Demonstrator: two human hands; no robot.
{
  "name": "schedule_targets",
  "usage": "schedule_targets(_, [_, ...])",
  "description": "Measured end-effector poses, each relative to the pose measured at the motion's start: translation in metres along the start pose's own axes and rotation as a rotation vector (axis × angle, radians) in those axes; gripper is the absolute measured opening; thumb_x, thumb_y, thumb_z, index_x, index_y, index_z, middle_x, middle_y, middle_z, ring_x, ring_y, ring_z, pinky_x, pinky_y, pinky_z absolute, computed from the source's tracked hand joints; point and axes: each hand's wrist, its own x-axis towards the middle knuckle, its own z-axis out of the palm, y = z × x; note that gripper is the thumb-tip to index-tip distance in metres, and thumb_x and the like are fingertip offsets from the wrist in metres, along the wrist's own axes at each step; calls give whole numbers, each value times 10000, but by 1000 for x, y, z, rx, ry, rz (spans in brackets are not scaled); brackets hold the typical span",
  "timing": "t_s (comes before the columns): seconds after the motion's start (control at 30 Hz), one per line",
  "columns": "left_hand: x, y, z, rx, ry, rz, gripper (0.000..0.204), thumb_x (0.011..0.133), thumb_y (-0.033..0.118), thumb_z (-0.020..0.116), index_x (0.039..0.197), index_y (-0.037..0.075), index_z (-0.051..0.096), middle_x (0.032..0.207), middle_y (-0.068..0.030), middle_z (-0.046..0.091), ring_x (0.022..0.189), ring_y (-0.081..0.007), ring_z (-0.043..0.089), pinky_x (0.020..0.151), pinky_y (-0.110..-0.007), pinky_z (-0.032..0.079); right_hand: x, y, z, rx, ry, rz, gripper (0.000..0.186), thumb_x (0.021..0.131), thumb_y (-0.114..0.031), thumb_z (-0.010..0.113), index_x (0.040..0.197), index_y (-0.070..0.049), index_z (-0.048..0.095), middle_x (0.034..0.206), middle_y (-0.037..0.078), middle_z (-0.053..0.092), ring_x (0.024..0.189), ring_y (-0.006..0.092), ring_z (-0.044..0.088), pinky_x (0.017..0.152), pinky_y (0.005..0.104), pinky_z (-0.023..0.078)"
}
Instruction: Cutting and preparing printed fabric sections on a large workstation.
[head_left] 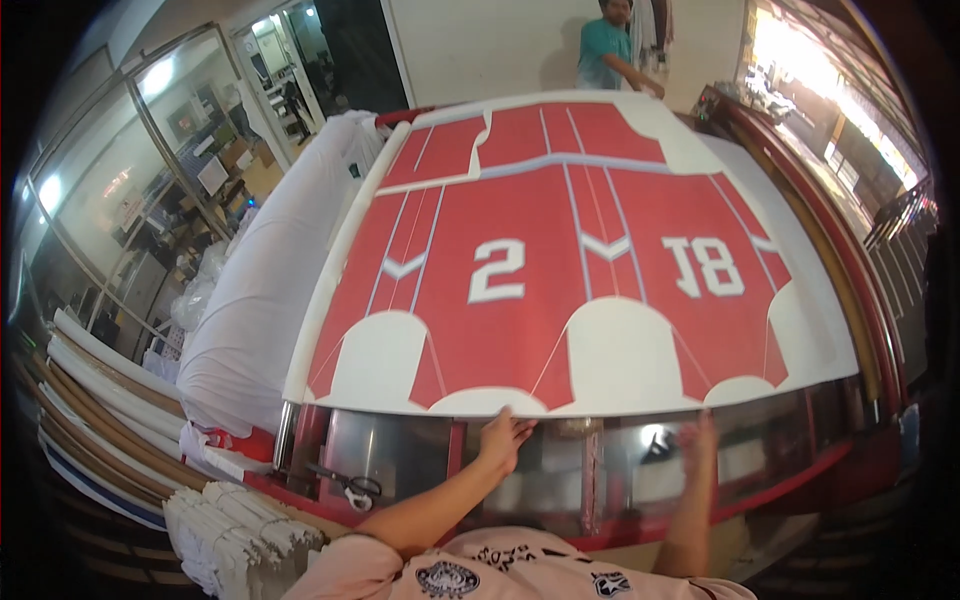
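A large white sheet printed with red jersey panels (510, 240) lies over the machine's bed in front of me. The panels carry white numerals, pale stripes and chevrons. At the sheet's near edge, my left hand (505, 442) has its thumb on top and its fingers bent close below the edge, pinching it. My right hand (698, 440) is farther right along the same edge, its fingertips close to the sheet. Motion smears that hand, so its grip cannot be made out. Scissors (360, 490) lie on the machine's front ledge, left of my forearm.
A white-covered roll (270, 250) runs along the left side. Long tubes and rolls (100, 410) lie at the far left, near a stack of folded white cloth (235, 530). A dark red machine rail (840, 240) borders the right. A person in a teal shirt (603, 55) stands at the far end.
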Motion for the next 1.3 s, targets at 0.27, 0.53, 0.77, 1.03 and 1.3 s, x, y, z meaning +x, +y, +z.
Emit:
schedule_targets(0.27, [-4, -59, 95, 94, -193, -308, 342, 1063, 338, 504, 1232, 47, 565, 1177, -70, 656, 877, -174, 662, 736, -303, 516, -56, 26, 146, 237, 9, 241, 572, 894, -551, 716, 1157, -62, 579, 1010, 80, 614, 837, 216, 587, 683, 318, 515])
schedule_targets(0.53, [-19, -72, 91, 315, -576, -492, 459, 1025, 301, 605, 1410, 68, 518, 1349, -13, 544, 1009, -177, 636, 804, -295, 575, 45, -7, 73, 199, 410, 151, 119, 948, -225, 707, 917, -121, 657, 788, 21, 655, 533, 120, 522, 412, 248, 347])
schedule_targets(0.77, [-49, 27, -90, 359, -422, -458, 649, 1007, 354, 629, 1548, 90, 389, 1539, -54, 460, 1194, -206, 600, 915, -333, 504, 132, -34, -20, 224, 547, 26, 167, 892, -182, 769, 851, -124, 618, 774, 9, 618, 552, 116, 504, 447, 270, 410])
schedule_targets(1.03, [-62, 88, -219, 79, 87, -67, 657, 1008, 312, 629, 1538, 41, 351, 1544, -143, 413, 1165, -280, 612, 922, -377, 554, 185, -125, -86, 101, 945, -81, 298, 903, -112, 740, 1082, 106, 643, 1078, 176, 695, 947, 282, 686, 862, 418, 561])
schedule_targets(1.3, [35, 114, -254, -292, 289, 139, 567, 1016, 342, 617, 1446, 20, 433, 1471, -137, 484, 1103, -268, 638, 800, -320, 572, 42, -117, -24, -472, 868, -462, 322, 945, -180, 703, 1155, 58, 649, 1113, 168, 698, 988, 238, 671, 871, 376, 541])
